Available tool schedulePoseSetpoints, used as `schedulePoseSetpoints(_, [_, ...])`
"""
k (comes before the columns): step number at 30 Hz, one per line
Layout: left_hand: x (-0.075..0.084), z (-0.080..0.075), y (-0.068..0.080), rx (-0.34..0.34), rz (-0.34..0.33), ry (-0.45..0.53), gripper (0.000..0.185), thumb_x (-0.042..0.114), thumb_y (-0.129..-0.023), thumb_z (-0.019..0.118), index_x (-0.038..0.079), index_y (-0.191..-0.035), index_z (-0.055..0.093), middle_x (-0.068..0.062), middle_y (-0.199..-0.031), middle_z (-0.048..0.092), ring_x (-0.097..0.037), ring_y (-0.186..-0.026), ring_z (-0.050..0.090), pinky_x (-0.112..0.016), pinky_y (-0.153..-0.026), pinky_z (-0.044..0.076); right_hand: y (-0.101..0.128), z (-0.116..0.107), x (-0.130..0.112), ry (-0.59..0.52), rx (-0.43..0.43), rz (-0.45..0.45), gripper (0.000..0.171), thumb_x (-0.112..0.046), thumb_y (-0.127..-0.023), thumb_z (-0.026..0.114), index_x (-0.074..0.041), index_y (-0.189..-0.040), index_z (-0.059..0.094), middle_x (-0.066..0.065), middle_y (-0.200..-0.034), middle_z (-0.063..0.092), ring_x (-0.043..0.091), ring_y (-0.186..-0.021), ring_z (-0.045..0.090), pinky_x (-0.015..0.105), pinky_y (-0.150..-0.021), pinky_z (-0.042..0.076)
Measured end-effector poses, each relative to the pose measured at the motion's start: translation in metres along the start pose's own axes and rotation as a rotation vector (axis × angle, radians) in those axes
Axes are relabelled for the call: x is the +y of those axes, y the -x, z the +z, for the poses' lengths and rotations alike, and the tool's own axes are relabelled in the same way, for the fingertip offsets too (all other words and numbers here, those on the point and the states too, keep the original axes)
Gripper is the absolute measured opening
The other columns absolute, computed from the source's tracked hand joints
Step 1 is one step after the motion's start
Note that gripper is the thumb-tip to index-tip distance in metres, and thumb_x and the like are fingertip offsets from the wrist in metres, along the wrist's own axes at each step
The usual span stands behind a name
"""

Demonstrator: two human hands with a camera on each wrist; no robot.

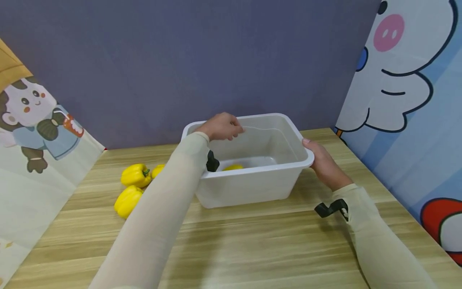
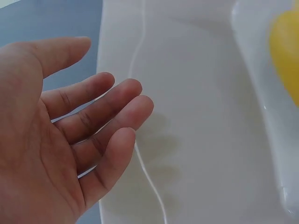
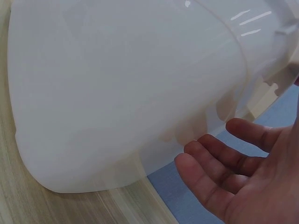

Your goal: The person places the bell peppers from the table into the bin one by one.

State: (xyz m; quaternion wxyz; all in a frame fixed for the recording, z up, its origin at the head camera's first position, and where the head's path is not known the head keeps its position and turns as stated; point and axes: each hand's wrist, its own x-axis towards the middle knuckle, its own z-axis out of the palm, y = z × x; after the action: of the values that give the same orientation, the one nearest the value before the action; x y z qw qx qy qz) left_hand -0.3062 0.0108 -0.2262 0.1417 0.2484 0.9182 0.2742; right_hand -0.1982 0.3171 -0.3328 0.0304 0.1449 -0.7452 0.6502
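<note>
One yellow pepper [image 1: 233,167] lies in the white tub [image 1: 249,188]; left hand [image 1: 220,126] and right hand [image 1: 323,162] show slack, empty grips.

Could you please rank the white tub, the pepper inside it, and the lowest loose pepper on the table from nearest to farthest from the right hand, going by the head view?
From the right hand:
1. White tub, right beside the hand, at its right rim.
2. Pepper inside the tub, on the tub floor, left of the hand.
3. Lowest loose pepper, on the table beyond the tub's left side.
</note>
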Motion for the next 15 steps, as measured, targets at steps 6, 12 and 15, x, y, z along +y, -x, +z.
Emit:
schedulePoseSetpoints(6, [0.002, -0.009, 0.001, -0.006, 0.011, 0.132, 0.038, 0.036, -0.101, 0.060, 0.006, -0.124, 0.065, -0.012, -0.119, 0.067, -0.021, -0.100, 0.064, -0.040, -0.090, 0.052, -0.001, 0.002, 0.000, -0.006, 0.002, 0.002, 0.046, -0.045, -0.108, 0.037, -0.009, -0.121, 0.063, 0.004, -0.108, 0.065, 0.017, -0.095, 0.057, 0.032, -0.081, 0.048])
schedulePoseSetpoints(12, [0.007, -0.014, 0.004, 0.000, 0.018, 0.184, 0.032, 0.033, -0.102, 0.058, 0.010, -0.123, 0.066, -0.013, -0.123, 0.065, -0.021, -0.103, 0.063, -0.040, -0.092, 0.051, 0.000, 0.002, -0.001, -0.014, 0.007, 0.003, 0.046, -0.045, -0.108, 0.037, -0.009, -0.119, 0.064, 0.003, -0.105, 0.065, 0.016, -0.093, 0.057, 0.032, -0.080, 0.048])
schedulePoseSetpoints(15, [0.009, -0.015, 0.006, -0.009, 0.021, 0.170, 0.030, 0.034, -0.102, 0.059, 0.012, -0.122, 0.066, -0.012, -0.123, 0.065, -0.021, -0.104, 0.062, -0.040, -0.092, 0.051, 0.000, 0.002, -0.001, -0.013, 0.013, 0.003, 0.045, -0.044, -0.108, 0.038, -0.010, -0.116, 0.065, 0.003, -0.103, 0.066, 0.016, -0.091, 0.057, 0.032, -0.080, 0.047])
